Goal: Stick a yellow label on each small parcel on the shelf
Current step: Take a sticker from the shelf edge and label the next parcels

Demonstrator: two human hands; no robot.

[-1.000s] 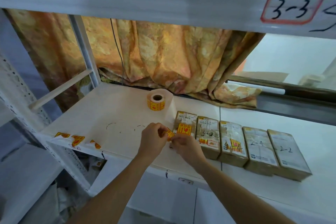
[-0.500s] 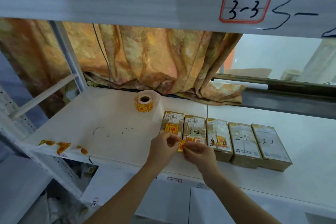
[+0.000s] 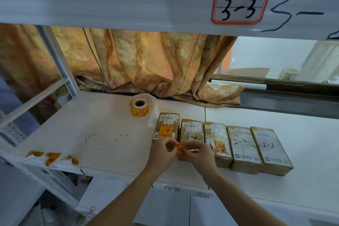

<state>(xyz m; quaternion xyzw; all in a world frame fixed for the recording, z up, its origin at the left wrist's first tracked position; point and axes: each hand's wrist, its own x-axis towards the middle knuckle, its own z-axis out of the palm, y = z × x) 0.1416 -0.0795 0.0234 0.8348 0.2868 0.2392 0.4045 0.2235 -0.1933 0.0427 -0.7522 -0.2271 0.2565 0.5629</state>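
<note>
Several small brown parcels lie side by side on the white shelf [image 3: 102, 130]. The leftmost parcel [image 3: 167, 124] carries a yellow label, and so does the third parcel [image 3: 216, 139]. The second parcel [image 3: 191, 130], marked 3-2, lies just behind my hands. The two right-hand parcels [image 3: 243, 145] [image 3: 269, 147] show no yellow label. My left hand [image 3: 162, 154] and my right hand [image 3: 199, 154] pinch one loose yellow label [image 3: 181, 149] between them, over the near end of the second parcel. A thin strip of backing paper sticks out from my right fingers.
A roll of yellow labels [image 3: 139, 107] stands behind the parcels. Used yellow sticker scraps [image 3: 52, 158] hang at the shelf's front left edge. A patterned curtain [image 3: 146, 64] hangs at the back. The upper shelf beam [image 3: 128, 0] with a 3-3 tag runs overhead.
Both hands have moved right along the shelf front with the label, from the first parcel to the second. The camera view has shifted too.
</note>
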